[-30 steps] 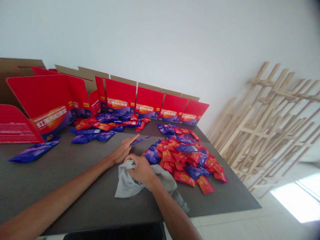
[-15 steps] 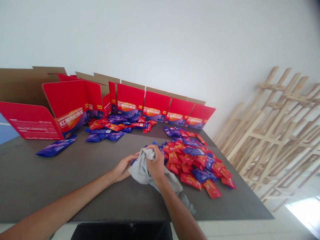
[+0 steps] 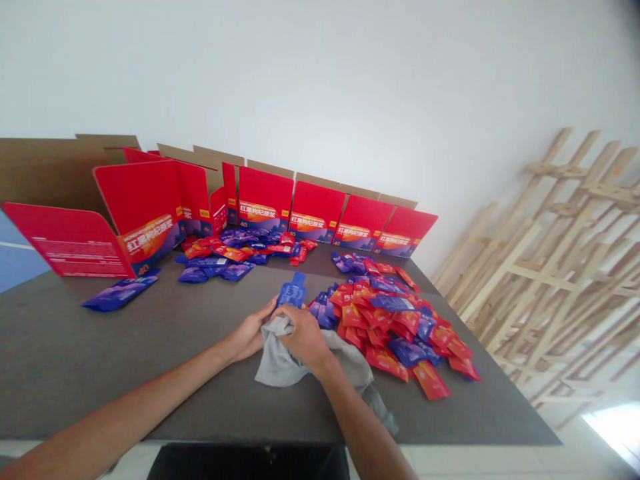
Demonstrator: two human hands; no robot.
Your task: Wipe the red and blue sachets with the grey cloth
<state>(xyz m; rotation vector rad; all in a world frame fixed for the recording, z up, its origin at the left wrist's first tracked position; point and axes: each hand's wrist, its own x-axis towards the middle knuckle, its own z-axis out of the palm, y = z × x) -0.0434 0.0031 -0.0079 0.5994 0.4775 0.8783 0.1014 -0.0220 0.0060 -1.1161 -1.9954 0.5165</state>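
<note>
A blue pouch [image 3: 292, 293] with a narrow spout-like top is held by my left hand [image 3: 253, 331], whose fingers are closed on its left side. My right hand [image 3: 305, 337] grips a grey cloth [image 3: 283, 363] in a pinch against the pouch's lower part, which the cloth and fingers hide. The cloth's loose end trails right under my forearm onto the table. Just right of my hands lies a heap of red pouches [image 3: 380, 320] mixed with blue pouches [image 3: 324, 309].
Open red cartons [image 3: 150, 200] line the back of the dark table [image 3: 200, 393]. A smaller pile of red and blue pouches [image 3: 240, 250] lies before them. One blue pouch [image 3: 120, 293] lies apart at left. Wooden frames [image 3: 540, 267] lean against the wall at right.
My right hand and the cloth have slid down along the pouch, baring its blue upper part. The view has shifted slightly. The piles look the same.
</note>
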